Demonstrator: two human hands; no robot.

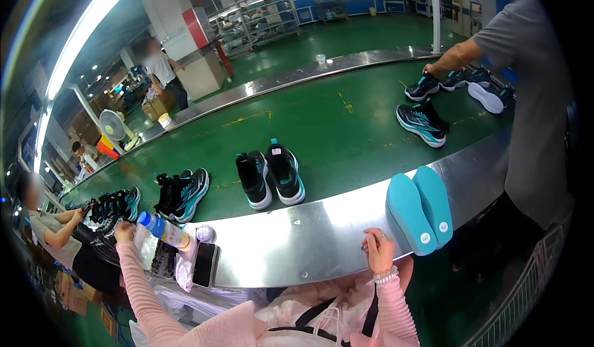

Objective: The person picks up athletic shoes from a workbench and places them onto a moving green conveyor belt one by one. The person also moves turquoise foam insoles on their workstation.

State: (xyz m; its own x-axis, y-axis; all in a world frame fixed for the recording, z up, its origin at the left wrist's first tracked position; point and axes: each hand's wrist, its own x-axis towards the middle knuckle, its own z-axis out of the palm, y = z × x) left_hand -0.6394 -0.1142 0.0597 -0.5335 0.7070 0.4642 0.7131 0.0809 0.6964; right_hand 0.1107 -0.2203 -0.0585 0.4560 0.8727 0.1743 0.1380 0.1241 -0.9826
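My left hand [124, 231] is stretched to the left, beside a clear plastic bag [147, 248] at the bench edge. Its fingers are drawn together, and whatever is in them is too small to make out. Over the metal ledge [297, 248], my right hand [378, 251] is loosely curled with its fingers a little apart, holding nothing. Just right of it lie two teal insoles [411, 214], side by side, each with a round white sticker at the heel. A pair of black and teal sneakers [286, 177] stands on the green belt ahead of me.
A blue-capped bottle [166, 231], a phone [205, 265] and a small wrapped roll [205, 233] sit by my left arm. More sneakers [190, 193] stand farther left. At right a co-worker [532, 87] touches a shoe [422, 87]; another person [59, 229] works at far left.
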